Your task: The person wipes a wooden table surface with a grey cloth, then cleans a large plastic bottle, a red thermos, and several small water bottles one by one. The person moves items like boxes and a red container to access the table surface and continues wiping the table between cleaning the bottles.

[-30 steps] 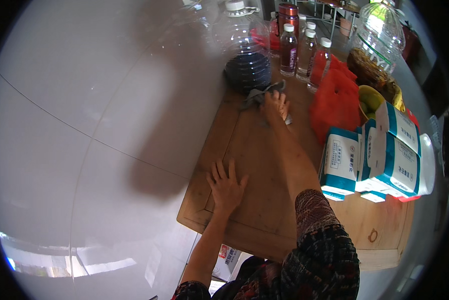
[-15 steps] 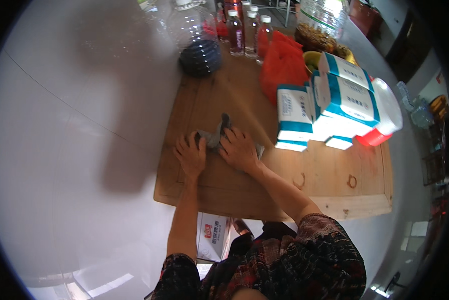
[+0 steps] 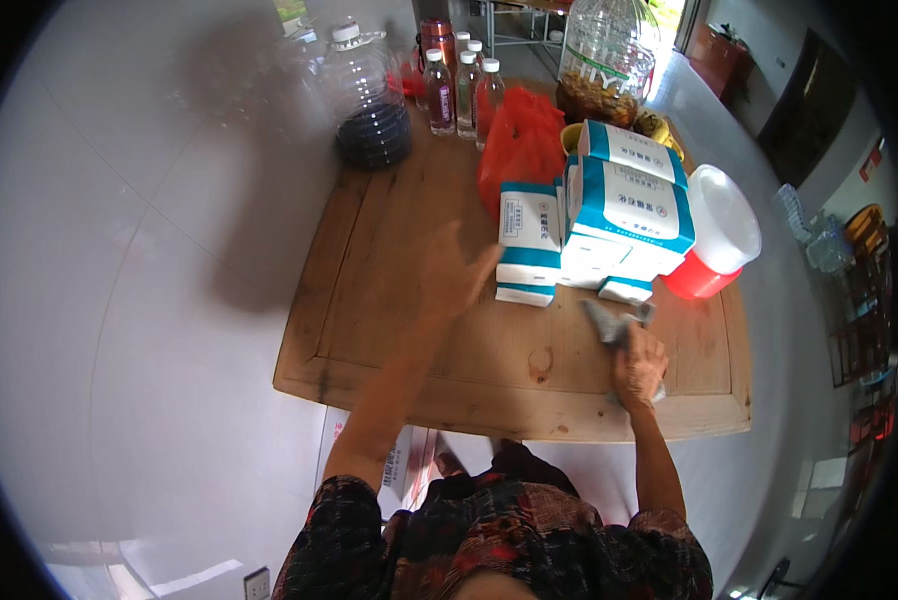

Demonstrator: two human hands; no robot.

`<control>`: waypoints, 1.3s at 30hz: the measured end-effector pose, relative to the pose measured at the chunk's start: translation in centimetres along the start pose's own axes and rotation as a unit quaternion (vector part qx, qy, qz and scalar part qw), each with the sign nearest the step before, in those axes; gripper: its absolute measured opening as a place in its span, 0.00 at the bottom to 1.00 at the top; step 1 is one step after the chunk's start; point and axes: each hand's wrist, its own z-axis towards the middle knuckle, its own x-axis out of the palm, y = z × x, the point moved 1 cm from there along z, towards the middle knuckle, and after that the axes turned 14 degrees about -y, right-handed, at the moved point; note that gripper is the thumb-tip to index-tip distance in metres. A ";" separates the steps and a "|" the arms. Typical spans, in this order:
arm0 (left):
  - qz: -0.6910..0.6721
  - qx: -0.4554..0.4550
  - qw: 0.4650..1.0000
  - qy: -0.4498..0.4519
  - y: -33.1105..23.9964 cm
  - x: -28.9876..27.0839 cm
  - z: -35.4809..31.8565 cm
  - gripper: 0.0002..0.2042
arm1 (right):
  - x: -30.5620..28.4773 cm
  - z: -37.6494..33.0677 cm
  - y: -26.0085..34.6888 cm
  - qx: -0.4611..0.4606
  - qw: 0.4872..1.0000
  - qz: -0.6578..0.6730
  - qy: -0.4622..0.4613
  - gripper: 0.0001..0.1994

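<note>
My right hand (image 3: 641, 368) presses a crumpled grey cloth (image 3: 606, 322) against the wooden table (image 3: 439, 385), near its right front part. Its fingers are closed over the cloth, which sticks out ahead of and beside them. Over the middle of the table is my left hand (image 3: 456, 272), blurred, empty, with thumb and fingers apart. The thumb reaches close to a white and teal tissue pack (image 3: 529, 232); whether they touch I cannot tell. More tissue packs (image 3: 634, 205) are stacked just right of it, beyond the cloth.
Behind the packs are a red plastic bag (image 3: 521, 145), several small bottles (image 3: 439, 95) and a big clear jar (image 3: 604, 75) with brown contents. A jug of dark liquid (image 3: 372, 130) stands far left. A white and red tub (image 3: 714, 235) sits right. A carton (image 3: 394, 465) is under the front edge.
My right hand has carried the cloth from the table's middle to the right front. My left hand has come off the cloth and moved right and farther out. The view has shifted.
</note>
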 end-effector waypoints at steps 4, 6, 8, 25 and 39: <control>0.139 0.013 0.983 0.119 -7.0 3.5 0.0 0.55 | -0.8 0.5 -6.2 0.161 0.981 -0.109 -0.017 0.30; 0.196 0.000 0.971 0.137 -8.0 4.8 -0.5 0.59 | -0.7 0.4 -7.3 0.145 0.980 -0.132 -0.020 0.29; 0.233 -0.008 0.965 0.122 -8.4 6.1 -0.9 0.61 | -0.3 -0.1 -7.4 0.069 0.985 -0.160 -0.020 0.28; 0.149 -0.036 0.987 0.053 -5.9 5.7 -1.0 0.57 | 1.2 2.5 -3.9 -0.050 0.999 0.016 0.005 0.24; 0.141 0.026 0.987 0.074 -6.9 5.0 -2.4 0.57 | 1.3 3.0 -2.4 -0.060 0.998 -0.020 -0.024 0.22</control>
